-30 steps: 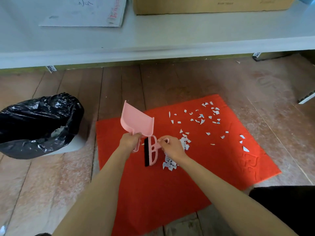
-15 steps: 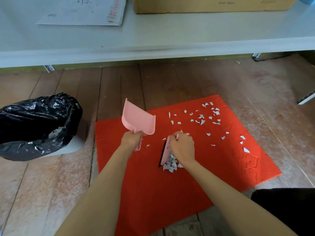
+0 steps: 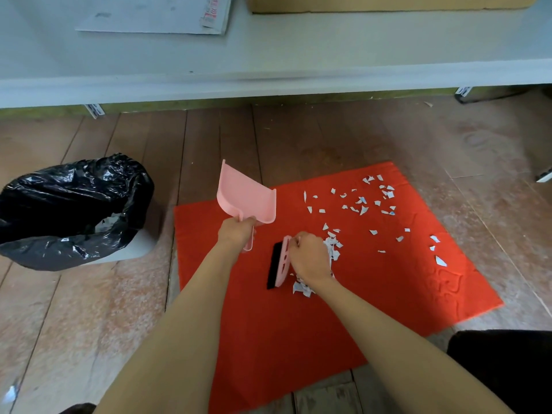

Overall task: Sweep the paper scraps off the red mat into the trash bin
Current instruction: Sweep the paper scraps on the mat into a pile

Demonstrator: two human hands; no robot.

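Reading anything off that flat white packet (image 3: 155,16) on the white shelf (image 3: 298,64)?

Red lettering along its right edge, too blurred to make out. The cardboard box (image 3: 388,3) beside it has print I cannot read either.

And the trash bin (image 3: 71,210)?

Lined with a black bag, mouth open, standing on the wooden floor (image 3: 89,309) off the left edge of the red mat (image 3: 298,339), apart from it. I cannot tell what lies inside.

The pan?

The pink dustpan (image 3: 248,201) shows nothing in it. The left hand (image 3: 237,231) is wrapped round its handle and holds it tilted above the mat's far left corner.

Where are the paper scraps (image 3: 361,201)?

Scattered loose toward the mat's far right corner and right edge. A denser heap (image 3: 333,245) sits near the middle, partly hidden under the right hand (image 3: 309,258).

What is that hand doing?

Fingers curled round the pink brush (image 3: 280,264), black bristles turned toward the left edge, just left of the heap.

Anything else?

Something dark (image 3: 501,369) by the mat's near right corner.
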